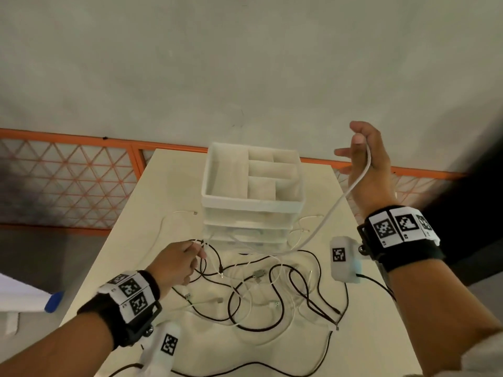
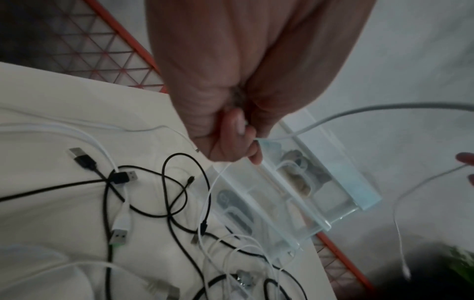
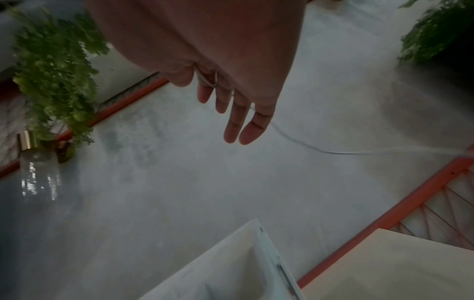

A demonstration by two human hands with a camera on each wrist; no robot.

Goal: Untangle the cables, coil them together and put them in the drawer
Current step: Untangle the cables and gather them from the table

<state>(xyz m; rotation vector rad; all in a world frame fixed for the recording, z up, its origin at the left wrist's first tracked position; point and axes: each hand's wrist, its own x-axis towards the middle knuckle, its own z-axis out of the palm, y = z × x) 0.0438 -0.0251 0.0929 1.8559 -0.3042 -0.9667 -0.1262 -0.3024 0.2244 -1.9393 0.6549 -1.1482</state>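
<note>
A matt, smooth, cream table top (image 1: 174, 202) is seen at frame centre. The drawer unit (image 1: 251, 213) looks translucent glossy plastic. Smooth plastic sheathing is shown on black and white cables (image 1: 272, 292), with metal plug tips.

Black cables (image 1: 275, 289) and white cables (image 1: 337, 205) cross a cream table (image 1: 141, 229). The drawer unit (image 1: 251, 202) is white (lower drawers clear). Wrist bands (image 1: 400, 227) show black-and-white square codes. An orange fence (image 1: 68, 183) has triangle lattice. Green plants (image 3: 54, 75).
</note>
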